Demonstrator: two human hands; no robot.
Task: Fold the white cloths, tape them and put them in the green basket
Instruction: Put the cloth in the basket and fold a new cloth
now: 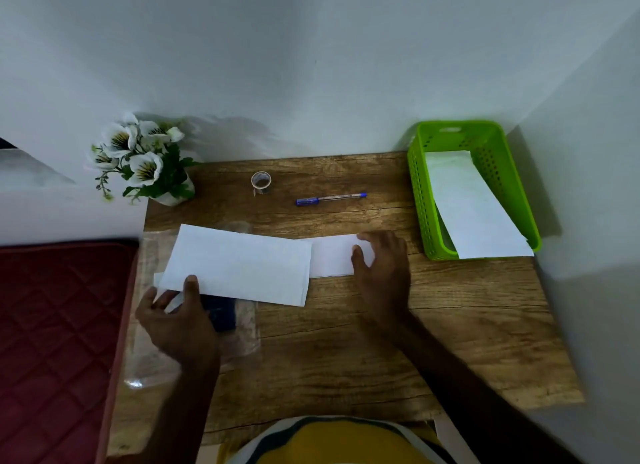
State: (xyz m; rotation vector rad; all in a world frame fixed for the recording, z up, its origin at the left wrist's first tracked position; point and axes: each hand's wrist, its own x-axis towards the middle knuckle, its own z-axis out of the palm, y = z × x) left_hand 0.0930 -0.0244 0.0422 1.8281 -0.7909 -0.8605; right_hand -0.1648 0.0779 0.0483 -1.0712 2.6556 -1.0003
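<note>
A folded white cloth [239,264] lies across the left half of the wooden table [346,342]. My left hand [176,320] pinches its near-left corner, thumb on top. A second white cloth [330,257] lies flat just to its right, and my right hand [381,266] presses on its right end with spread fingers. A small roll of clear tape [261,182] stands at the back of the table. The green basket [498,155] sits at the back right with a folded white cloth [467,204] inside, sticking out over the near rim.
A blue pen [330,198] lies behind the cloths. A pot of white flowers [145,159] stands at the back left corner. A clear plastic bag [194,346] with a dark object [223,316] lies under my left hand. A red mattress [59,342] borders the table's left edge.
</note>
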